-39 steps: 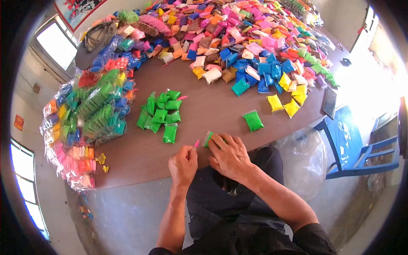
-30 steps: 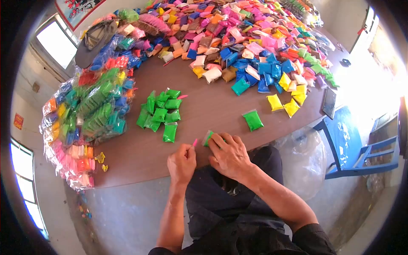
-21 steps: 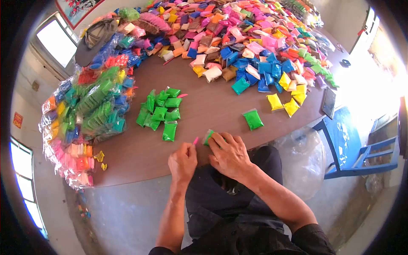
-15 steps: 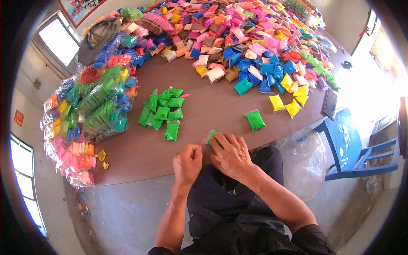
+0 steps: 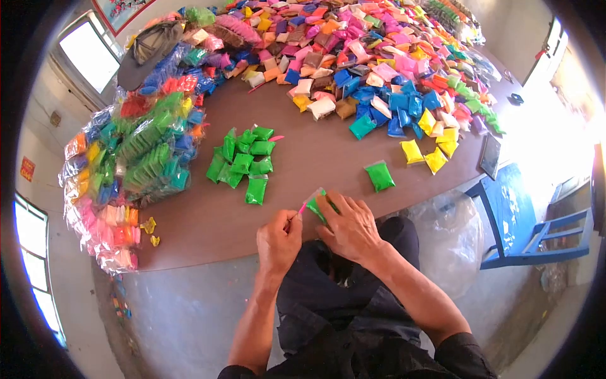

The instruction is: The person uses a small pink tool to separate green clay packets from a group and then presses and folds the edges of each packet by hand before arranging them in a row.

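Observation:
My left hand (image 5: 279, 239) is closed, thumb against curled fingers, pinching a thin pink stick-like piece (image 5: 303, 207). The tip of that piece sits at the edge of a green packet (image 5: 314, 208) near the table's front edge. My right hand (image 5: 351, 228) is bent over this packet, its fingers pressing on it and hiding much of it. Ahead and to the left lies a small heap of green packets (image 5: 241, 163), with another pink piece (image 5: 276, 138) poking out beside it. A lone green packet (image 5: 379, 176) rests to the right.
Colourful packets (image 5: 353, 57) are heaped across the back of the brown table (image 5: 303, 155). Bundles in clear wrap (image 5: 151, 151) line the left side. Yellow packets (image 5: 435, 160) and a dark phone-like slab (image 5: 490, 156) lie right. A blue chair (image 5: 511, 208) stands beyond the right edge.
The green packet under my right hand has shifted slightly right and shows more of its face. The pink piece now stands more upright. Both hands have barely moved.

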The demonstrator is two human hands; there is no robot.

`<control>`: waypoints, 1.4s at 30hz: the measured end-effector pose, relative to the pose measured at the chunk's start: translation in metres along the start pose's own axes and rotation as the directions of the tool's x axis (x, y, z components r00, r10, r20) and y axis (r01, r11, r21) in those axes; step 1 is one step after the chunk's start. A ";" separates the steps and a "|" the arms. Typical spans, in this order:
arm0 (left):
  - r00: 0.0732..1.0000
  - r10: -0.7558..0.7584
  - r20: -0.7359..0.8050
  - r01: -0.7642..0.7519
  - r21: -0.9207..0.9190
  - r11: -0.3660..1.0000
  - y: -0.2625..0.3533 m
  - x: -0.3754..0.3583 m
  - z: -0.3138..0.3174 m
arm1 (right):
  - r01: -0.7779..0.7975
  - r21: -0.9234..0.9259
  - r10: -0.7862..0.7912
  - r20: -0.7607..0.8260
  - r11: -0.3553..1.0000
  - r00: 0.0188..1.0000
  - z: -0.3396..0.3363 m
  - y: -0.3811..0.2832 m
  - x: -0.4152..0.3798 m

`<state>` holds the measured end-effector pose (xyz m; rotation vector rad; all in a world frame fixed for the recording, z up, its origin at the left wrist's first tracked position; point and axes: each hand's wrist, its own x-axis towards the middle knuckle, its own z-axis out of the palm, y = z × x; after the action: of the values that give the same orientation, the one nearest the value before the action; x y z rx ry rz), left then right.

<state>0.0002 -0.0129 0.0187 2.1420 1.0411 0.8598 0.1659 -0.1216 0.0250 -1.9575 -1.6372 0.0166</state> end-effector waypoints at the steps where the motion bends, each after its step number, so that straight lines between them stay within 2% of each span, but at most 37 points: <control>1: 1.000 0.001 -0.002 -0.001 -0.003 1.000 0.000 0.000 0.001 | 0.014 0.010 -0.014 -0.033 1.000 0.999 -0.003 -0.001 -0.002; 5: 0.998 0.043 0.055 -0.042 -0.029 0.999 -0.001 -0.006 0.011 | 0.066 0.024 -0.065 -0.050 0.998 0.997 -0.004 0.009 -0.010; 8: 0.992 0.124 0.009 -0.124 0.133 0.983 -0.016 -0.006 0.021 | 0.058 0.034 -0.058 0.007 0.998 0.998 -0.003 0.014 -0.012; 11: 1.000 0.014 0.012 -0.015 0.135 0.991 -0.033 0.012 0.016 | 0.062 -0.002 -0.062 0.001 0.998 0.998 -0.003 0.012 -0.011; 14: 0.998 0.062 0.024 -0.062 0.013 0.998 -0.007 0.007 0.006 | 0.071 -0.005 -0.071 -0.026 0.997 0.997 -0.002 0.011 -0.012; 17: 0.994 0.103 0.044 -0.104 0.024 0.994 -0.007 -0.008 0.018 | 0.056 0.017 -0.055 -0.035 0.998 0.998 0.001 0.008 -0.012; 20: 1.000 0.009 -0.009 -0.007 0.171 0.985 -0.033 0.002 0.021 | 0.041 0.014 -0.040 -0.034 0.999 0.999 0.000 0.007 -0.015; 24: 1.000 -0.021 0.015 0.022 -0.045 0.999 -0.003 0.000 -0.001 | 0.047 0.018 -0.046 -0.052 0.999 0.998 0.000 0.007 -0.015; 27: 0.996 -0.046 0.073 0.057 -0.153 0.987 -0.004 -0.024 0.011 | 0.026 0.034 -0.024 -0.065 0.999 0.998 0.004 0.003 -0.014; 30: 1.000 -0.009 0.026 0.007 0.104 0.995 -0.014 -0.022 0.010 | -0.018 0.029 0.020 -0.076 0.999 0.997 0.008 -0.006 -0.018; 34: 0.993 -0.122 0.004 0.122 -0.025 0.992 -0.017 -0.015 -0.003 | -0.084 0.016 0.085 -0.032 0.996 0.996 0.006 -0.009 -0.018; 35: 0.996 -0.084 -0.017 0.084 -0.045 0.995 -0.011 -0.018 -0.006 | -0.100 0.016 0.100 -0.012 0.995 0.995 0.007 -0.009 -0.016; 39: 0.997 0.046 -0.057 -0.047 -0.015 0.999 -0.006 -0.029 0.007 | 0.064 -0.033 -0.069 -0.185 0.997 0.980 0.003 -0.004 -0.007; 42: 0.992 0.104 -0.074 -0.103 0.023 0.994 -0.007 -0.034 0.019 | 0.058 0.001 -0.057 -0.141 0.998 0.988 0.009 0.003 -0.010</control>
<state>-0.0048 -0.0418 -0.0083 2.2113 0.9860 0.9901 0.1630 -0.1270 0.0133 -1.8628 -1.5986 -0.1365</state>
